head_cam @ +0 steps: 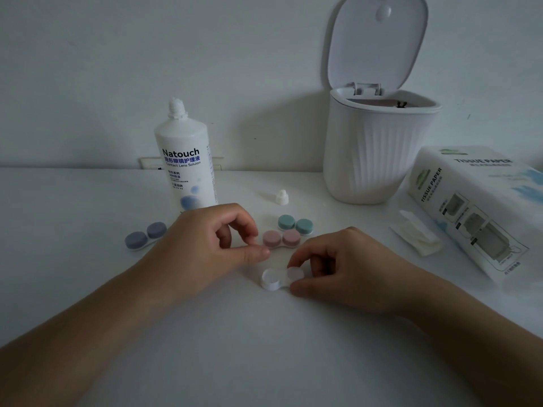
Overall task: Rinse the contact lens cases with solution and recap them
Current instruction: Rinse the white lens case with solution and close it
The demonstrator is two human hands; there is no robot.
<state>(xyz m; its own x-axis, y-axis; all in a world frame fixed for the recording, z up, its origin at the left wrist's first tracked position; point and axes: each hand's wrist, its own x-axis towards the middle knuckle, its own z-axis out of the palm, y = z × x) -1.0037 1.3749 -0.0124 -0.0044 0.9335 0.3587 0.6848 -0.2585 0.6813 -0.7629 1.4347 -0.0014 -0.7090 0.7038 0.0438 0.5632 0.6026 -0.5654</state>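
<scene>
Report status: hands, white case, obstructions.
Right hand pinching cap on white case; left well uncapped. Left hand hovering, holding nothing. Nothing in the way.

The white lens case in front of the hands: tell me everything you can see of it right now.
The white lens case lies flat on the white table, nearest the person, in front of the pink case. It looks like glossy plastic, two round wells joined side by side. The left well is uncapped, its hollow showing. The right well carries a white cap, which the right hand pinches between thumb and fingers. The left hand hovers just behind, not touching it.
</scene>
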